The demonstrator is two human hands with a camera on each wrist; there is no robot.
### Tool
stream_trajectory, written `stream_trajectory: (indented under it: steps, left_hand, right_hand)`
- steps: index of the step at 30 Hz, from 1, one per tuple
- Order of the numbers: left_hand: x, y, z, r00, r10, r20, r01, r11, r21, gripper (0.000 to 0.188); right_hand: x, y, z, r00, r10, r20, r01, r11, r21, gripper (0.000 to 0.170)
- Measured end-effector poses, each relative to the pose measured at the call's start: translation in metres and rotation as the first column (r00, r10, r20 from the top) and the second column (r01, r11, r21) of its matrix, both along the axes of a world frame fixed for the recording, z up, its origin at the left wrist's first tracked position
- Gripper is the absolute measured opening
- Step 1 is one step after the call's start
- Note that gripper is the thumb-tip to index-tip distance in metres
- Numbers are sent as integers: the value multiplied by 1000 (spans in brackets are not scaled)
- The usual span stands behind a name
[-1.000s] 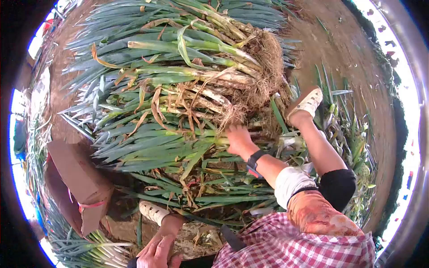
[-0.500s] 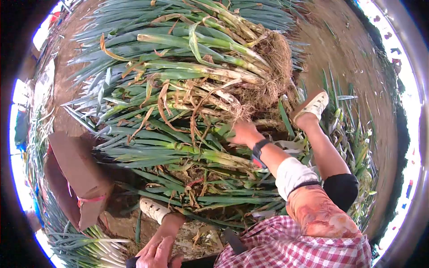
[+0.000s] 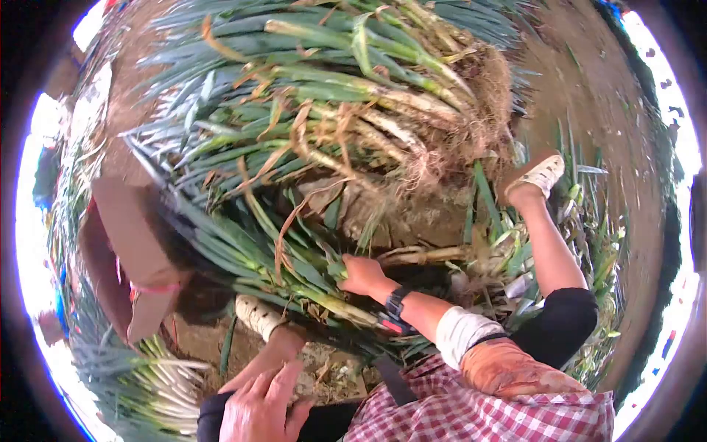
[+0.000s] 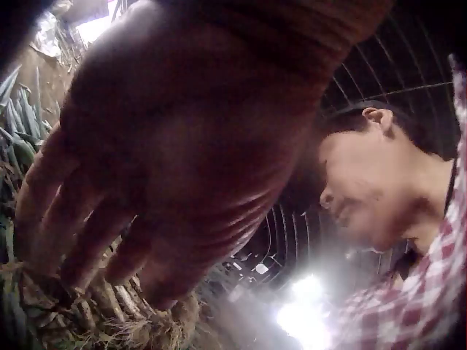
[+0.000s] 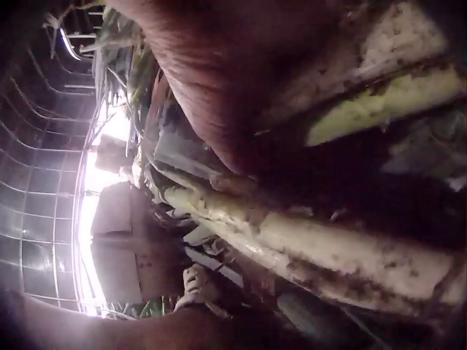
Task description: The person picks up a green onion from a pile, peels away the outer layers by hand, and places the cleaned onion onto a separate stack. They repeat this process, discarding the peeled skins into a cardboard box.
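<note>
A: How far along?
B: Partway, I'd guess: cleaner green onions (image 3: pixel 173 379) lie near the cardboard box (image 3: pixel 136 236), likely done; rooty, dry-leaved heap (image 3: pixel 368 96) ahead looks left to do
A: Hands?
B: Right hand (image 3: pixel 362 276) curled round leafy stalks (image 3: pixel 313 272) between the feet (image 3: pixel 258 317), tips partly hidden; left hand (image 3: pixel 261 409) loosely spread, nothing held

Downward head view, close wrist views, shirt (image 3: pixel 486 409) in head and left

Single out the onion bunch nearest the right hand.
The green bunch touching the right hand, central in the head view; the rooty heap lies above, the pale-stalked bunch at lower left.
</note>
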State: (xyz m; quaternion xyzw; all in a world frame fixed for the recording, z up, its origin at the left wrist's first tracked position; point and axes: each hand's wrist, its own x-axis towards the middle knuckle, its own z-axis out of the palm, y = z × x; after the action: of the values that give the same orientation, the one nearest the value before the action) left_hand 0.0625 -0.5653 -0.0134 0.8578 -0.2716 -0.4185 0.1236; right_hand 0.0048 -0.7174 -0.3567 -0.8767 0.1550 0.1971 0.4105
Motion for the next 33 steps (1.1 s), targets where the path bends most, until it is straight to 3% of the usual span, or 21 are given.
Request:
stream_trajectory:
  steps: [3, 4, 6, 7, 9, 11, 13, 15, 17, 19, 22, 23, 24, 25, 27, 28, 31, 33]
  left_hand:
    - [-7, 13, -3, 993, -60, 101, 67, 996, -64, 46]
    - [-12, 14, -12, 988, -21, 152, 40, 992, -120, 39]
    - [-9, 24, -9, 988, -19, 152, 32, 996, -88, 36]
    - [-7, 29, -7, 990, -32, 136, 41, 997, -60, 33]
    - [-6, 36, -6, 994, 64, 88, -55, 994, -99, 36]
    - [-8, 43, -7, 989, 85, 117, -68, 987, -145, 36]
    - [-12, 50, -8, 989, 74, 129, -52, 986, -160, 36]
    - [-14, 58, -8, 985, 28, 169, 4, 983, -184, 35]
    - [-16, 64, -7, 985, 57, 164, -24, 980, -196, 34]
    - [-13, 71, -5, 981, 84, 175, -45, 975, -216, 34]
    - [-13, 82, -4, 980, 161, 120, -130, 963, -235, 33]
    - [-14, 85, -3, 969, 187, 162, -145, 959, -243, 32]
    - [-15, 87, -3, 956, 213, 203, -159, 955, -249, 31]
    - [-16, 88, -3, 953, 217, 213, -158, 953, -260, 31]
    - [-18, 89, -8, 901, 352, 252, -256, 903, -346, 26]
    - [-17, 90, -15, 864, 408, 295, -304, 889, -342, 21]
    - [-5, 90, -29, 821, 495, 285, -356, 834, -422, 21]
    - [3, 83, -34, 791, 603, 107, -530, 762, -372, 29]
  right_hand:
    - [35, 21, 16, 984, -175, 34, 175, 985, 8, 38]
    - [45, 20, 20, 955, -161, 250, 193, 975, -109, 43]
    - [54, -1, 37, 975, -17, 221, 95, 934, -344, 50]
    - [53, -6, 46, 939, -47, 339, 173, 921, -350, 48]
    - [34, -4, 64, 894, 58, 444, 141, 905, -401, 42]
    - [2, 14, 64, 981, 91, 170, -62, 983, -172, 36]
    - [-35, 48, 49, 990, 138, 14, -133, 973, -187, 31]
    - [-69, 75, 24, 984, 179, 5, -174, 958, -228, 32]
    - [-83, 80, -7, 990, 114, -81, -125, 981, -146, 34]
    - [-76, 75, -1, 979, 20, -202, -33, 998, -62, 33]
    - [-55, 59, 51, 991, -118, 70, 122, 991, -60, 28]
    - [-45, 51, 83, 977, -134, 165, 118, 987, 105, 27]
    - [-35, 44, 129, 983, -164, 78, 124, 920, 372, 27]
    - [-28, 38, 165, 986, -165, -12, 138, 780, 611, 27]
    - [-29, 23, 188, 988, -110, -109, 154, 608, 779, 28]
    - [-30, 17, 187, 999, -52, 7, 35, 768, 639, 27]
    - [-55, 16, 202, 999, -49, 5, 36, 806, 590, 26]
    - [-74, 25, 215, 998, -65, -4, 53, 781, 622, 25]
